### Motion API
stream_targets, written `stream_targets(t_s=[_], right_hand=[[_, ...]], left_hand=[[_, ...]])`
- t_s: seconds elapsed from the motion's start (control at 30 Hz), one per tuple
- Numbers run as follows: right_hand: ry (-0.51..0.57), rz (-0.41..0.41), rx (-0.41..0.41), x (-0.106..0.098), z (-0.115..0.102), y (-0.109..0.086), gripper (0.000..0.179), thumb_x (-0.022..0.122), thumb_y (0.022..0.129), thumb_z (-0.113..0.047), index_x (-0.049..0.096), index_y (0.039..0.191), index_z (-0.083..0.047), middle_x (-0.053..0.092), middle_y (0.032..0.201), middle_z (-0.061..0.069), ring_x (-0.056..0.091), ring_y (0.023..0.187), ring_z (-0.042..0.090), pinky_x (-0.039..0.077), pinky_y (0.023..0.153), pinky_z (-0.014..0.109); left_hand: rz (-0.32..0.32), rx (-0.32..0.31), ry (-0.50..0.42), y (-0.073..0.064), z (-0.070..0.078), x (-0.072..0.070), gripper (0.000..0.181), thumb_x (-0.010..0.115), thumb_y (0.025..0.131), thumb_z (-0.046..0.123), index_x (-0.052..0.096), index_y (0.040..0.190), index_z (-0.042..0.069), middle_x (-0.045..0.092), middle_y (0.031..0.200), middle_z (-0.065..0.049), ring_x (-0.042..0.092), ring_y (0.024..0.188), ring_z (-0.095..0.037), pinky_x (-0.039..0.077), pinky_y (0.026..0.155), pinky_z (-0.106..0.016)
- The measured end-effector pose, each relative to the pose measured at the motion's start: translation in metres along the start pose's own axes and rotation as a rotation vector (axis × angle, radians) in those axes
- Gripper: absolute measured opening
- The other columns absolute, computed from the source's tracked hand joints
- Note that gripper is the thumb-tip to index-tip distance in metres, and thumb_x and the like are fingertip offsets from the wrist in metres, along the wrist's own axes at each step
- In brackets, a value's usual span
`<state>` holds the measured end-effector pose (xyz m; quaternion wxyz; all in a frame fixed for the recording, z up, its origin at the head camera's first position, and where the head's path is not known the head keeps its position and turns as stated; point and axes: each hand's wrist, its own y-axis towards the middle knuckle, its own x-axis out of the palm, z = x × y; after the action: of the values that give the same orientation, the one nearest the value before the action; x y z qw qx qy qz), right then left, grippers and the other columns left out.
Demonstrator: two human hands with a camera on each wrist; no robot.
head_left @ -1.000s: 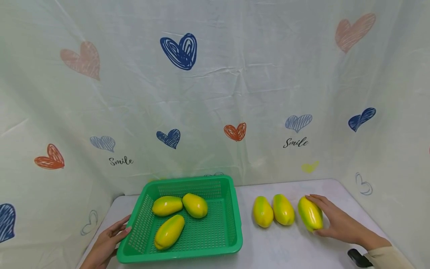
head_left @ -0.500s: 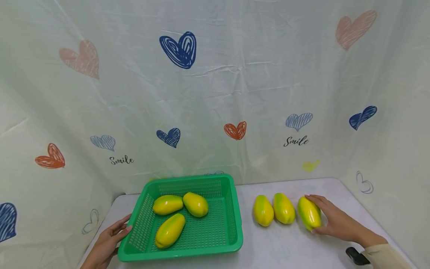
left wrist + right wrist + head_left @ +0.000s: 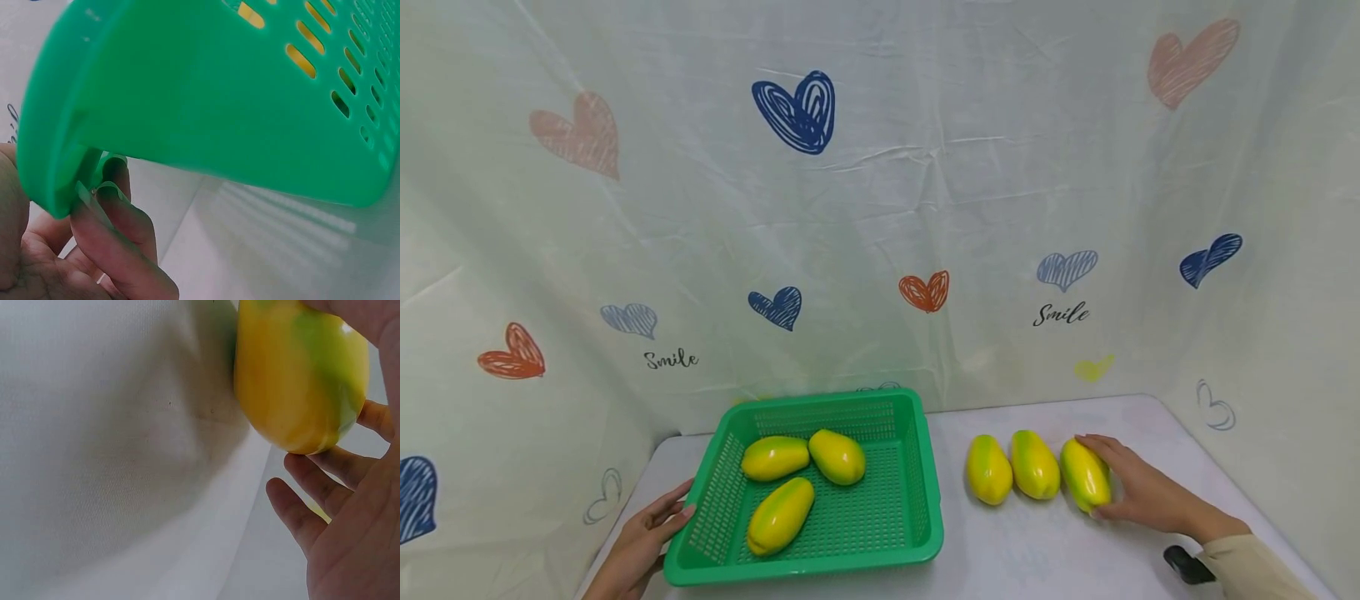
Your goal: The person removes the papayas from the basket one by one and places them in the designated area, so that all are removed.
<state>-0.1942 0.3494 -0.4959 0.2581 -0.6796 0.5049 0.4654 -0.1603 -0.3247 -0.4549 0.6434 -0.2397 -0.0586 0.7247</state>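
Observation:
My left hand point(image 3: 638, 542) grips the left rim of a green plastic basket point(image 3: 805, 570). In the left wrist view its fingers point(image 3: 119, 234) curl under the basket's rim point(image 3: 47, 125). Three yellow-green papayas lie inside, one of them a papaya point(image 3: 780, 517) near the front. At the right of the table, my right hand point(image 3: 1150, 493) holds another papaya point(image 3: 1086, 475) between thumb and fingers. The right wrist view shows this papaya point(image 3: 294, 381) close up, with fingertips against its end. Left of it lie two more, a papaya point(image 3: 1035, 465) and a papaya point(image 3: 988, 469), side by side.
The white table point(image 3: 1000, 550) ends at a hanging curtain point(image 3: 865, 208) printed with hearts, which also runs along both sides. A black object point(image 3: 1187, 565) sits at the right wrist, by the sleeve.
My right hand has shifted slightly left with its papaya, closer to the two papayas on the table. The left hand and the basket have stayed in place.

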Motion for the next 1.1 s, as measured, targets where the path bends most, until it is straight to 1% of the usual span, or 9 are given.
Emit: stream_targets(t_s=[0.13, 0.33, 0.53, 0.6, 0.7, 0.83, 0.97, 1.1], right_hand=[[-0.011, -0.001, -0.005, 0.001, 0.0, 0.003, 0.099, 0.084, 0.063, -0.037, 0.032, 0.143, -0.008, 0.034, 0.141, 0.015, 0.037, 0.125, 0.034, 0.033, 0.096, 0.054], [-0.006, 0.01, -0.033, 0.001, -0.002, 0.009, 0.099, 0.084, 0.064, -0.036, 0.032, 0.142, -0.006, 0.032, 0.141, 0.02, 0.035, 0.124, 0.038, 0.032, 0.095, 0.057], [0.02, 0.022, -0.03, 0.003, -0.001, 0.012, 0.101, 0.085, 0.063, -0.035, 0.031, 0.143, -0.005, 0.03, 0.142, 0.022, 0.032, 0.125, 0.041, 0.03, 0.095, 0.06], [0.02, 0.019, -0.025, 0.004, 0.0, 0.013, 0.101, 0.085, 0.063, -0.036, 0.031, 0.143, -0.006, 0.029, 0.143, 0.022, 0.032, 0.125, 0.041, 0.031, 0.094, 0.061], [0.02, 0.015, -0.022, 0.005, 0.001, 0.014, 0.102, 0.084, 0.063, -0.037, 0.029, 0.144, -0.007, 0.027, 0.144, 0.022, 0.031, 0.125, 0.042, 0.031, 0.094, 0.061], [0.063, 0.007, -0.024, 0.005, 0.001, 0.013, 0.104, 0.084, 0.064, -0.036, 0.026, 0.145, -0.008, 0.021, 0.146, 0.024, 0.027, 0.127, 0.045, 0.028, 0.093, 0.064], [0.086, -0.014, -0.007, 0.006, 0.001, 0.012, 0.107, 0.083, 0.065, -0.036, 0.021, 0.148, -0.011, 0.015, 0.148, 0.024, 0.023, 0.128, 0.047, 0.026, 0.093, 0.066], [0.086, -0.026, 0.009, 0.006, 0.003, 0.01, 0.109, 0.083, 0.065, -0.038, 0.017, 0.149, -0.013, 0.013, 0.149, 0.024, 0.022, 0.129, 0.047, 0.026, 0.093, 0.066]], left_hand=[[0.002, -0.011, -0.008, 0.0, 0.0, 0.0, 0.088, 0.063, 0.083, 0.051, 0.022, 0.147, 0.008, 0.019, 0.138, -0.027, 0.037, 0.115, -0.037, 0.048, 0.073, -0.04], [0.006, -0.018, -0.01, 0.0, 0.001, -0.001, 0.088, 0.063, 0.082, 0.05, 0.022, 0.147, 0.008, 0.021, 0.136, -0.025, 0.039, 0.112, -0.035, 0.048, 0.073, -0.04], [0.004, -0.016, -0.011, 0.0, 0.002, 0.0, 0.088, 0.063, 0.082, 0.05, 0.021, 0.147, 0.008, 0.019, 0.138, -0.027, 0.033, 0.117, -0.039, 0.048, 0.072, -0.04], [0.007, -0.022, -0.015, 0.0, 0.001, 0.0, 0.089, 0.064, 0.081, 0.05, 0.022, 0.147, 0.008, 0.02, 0.137, -0.026, 0.035, 0.115, -0.038, 0.048, 0.072, -0.04], [0.005, -0.013, -0.019, 0.0, -0.001, 0.0, 0.089, 0.065, 0.081, 0.05, 0.023, 0.147, 0.008, 0.022, 0.137, -0.025, 0.038, 0.113, -0.034, 0.048, 0.073, -0.04], [-0.007, 0.019, -0.022, 0.0, -0.003, -0.001, 0.087, 0.063, 0.084, 0.049, 0.022, 0.148, 0.008, 0.02, 0.139, -0.025, 0.038, 0.115, -0.034, 0.049, 0.075, -0.04], [-0.008, 0.02, -0.026, 0.0, -0.004, -0.001, 0.086, 0.063, 0.084, 0.049, 0.022, 0.148, 0.009, 0.02, 0.139, -0.025, 0.038, 0.115, -0.034, 0.048, 0.075, -0.04], [-0.002, 0.015, -0.024, 0.0, -0.003, 0.0, 0.086, 0.063, 0.083, 0.049, 0.022, 0.148, 0.009, 0.024, 0.136, -0.023, 0.044, 0.109, -0.029, 0.048, 0.075, -0.04]])
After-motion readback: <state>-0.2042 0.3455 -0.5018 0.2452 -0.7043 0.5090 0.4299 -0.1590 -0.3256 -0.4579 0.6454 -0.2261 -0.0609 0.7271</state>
